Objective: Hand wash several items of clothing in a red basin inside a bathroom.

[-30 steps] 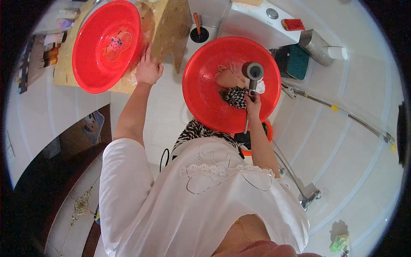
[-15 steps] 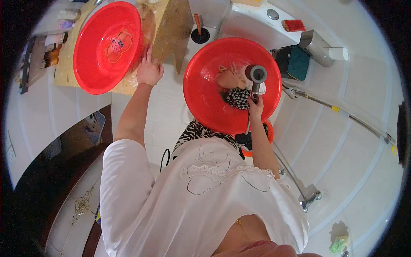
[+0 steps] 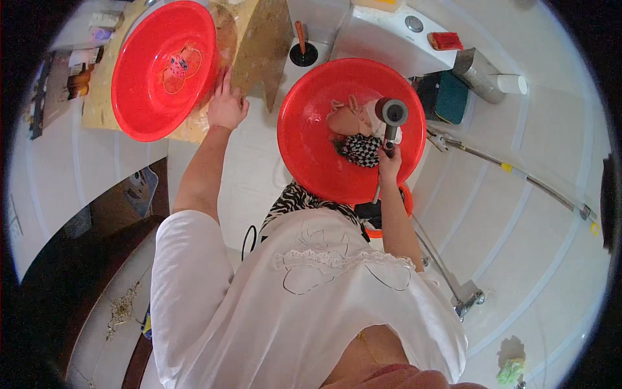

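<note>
My right hand [image 3: 389, 167] is closed round the handle of a dark grey hair dryer [image 3: 392, 112], its round head held over a big red basin [image 3: 304, 129]. A cord runs down from the handle. In that basin lie a black-and-white checked cloth [image 3: 360, 150], a beige padded piece [image 3: 346, 121] and some white fabric, partly behind the dryer. My left hand [image 3: 227, 109] rests on the edge of the tan stone counter [image 3: 259, 39], fingers stretched out. Beside its fingertips stands a second red basin [image 3: 139, 84] with a printed pattern on its bottom.
Behind the large basin is a white toilet tank [image 3: 376, 39] with a red brush [image 3: 445, 41] on it. A plunger [image 3: 303, 53] stands to its left. At right are a dark green bin [image 3: 451, 97] and a metal rail [image 3: 505, 165]. Bottles [image 3: 79, 84] line the far left.
The hair dryer's head has shifted slightly to the right and turned a little. My left hand has stayed on the counter edge.
</note>
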A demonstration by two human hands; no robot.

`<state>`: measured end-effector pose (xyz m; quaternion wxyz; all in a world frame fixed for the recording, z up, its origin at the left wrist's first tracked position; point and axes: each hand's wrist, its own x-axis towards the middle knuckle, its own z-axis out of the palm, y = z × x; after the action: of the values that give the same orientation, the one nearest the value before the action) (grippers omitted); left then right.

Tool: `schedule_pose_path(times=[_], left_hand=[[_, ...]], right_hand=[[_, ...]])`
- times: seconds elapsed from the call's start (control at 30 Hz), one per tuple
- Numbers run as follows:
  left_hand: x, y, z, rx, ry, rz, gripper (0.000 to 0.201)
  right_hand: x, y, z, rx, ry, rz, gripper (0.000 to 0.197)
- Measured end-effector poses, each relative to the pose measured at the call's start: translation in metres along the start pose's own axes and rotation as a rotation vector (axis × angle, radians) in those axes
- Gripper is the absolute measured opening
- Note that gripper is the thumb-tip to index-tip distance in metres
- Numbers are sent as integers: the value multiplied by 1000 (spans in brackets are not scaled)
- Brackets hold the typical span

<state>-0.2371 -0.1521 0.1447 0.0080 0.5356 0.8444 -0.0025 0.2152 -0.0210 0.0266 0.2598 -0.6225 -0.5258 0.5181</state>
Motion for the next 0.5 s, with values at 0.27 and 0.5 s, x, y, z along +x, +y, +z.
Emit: schedule_pose_path(times=[0.27,0.5], left_hand=[[-1,-4,8,-7,64,23,33],[-1,-5,9,3,-1,-2,32]], right_hand=[[1,-3,1,-2,48,7,25],[1,-1,-2,99,53,43,23]])
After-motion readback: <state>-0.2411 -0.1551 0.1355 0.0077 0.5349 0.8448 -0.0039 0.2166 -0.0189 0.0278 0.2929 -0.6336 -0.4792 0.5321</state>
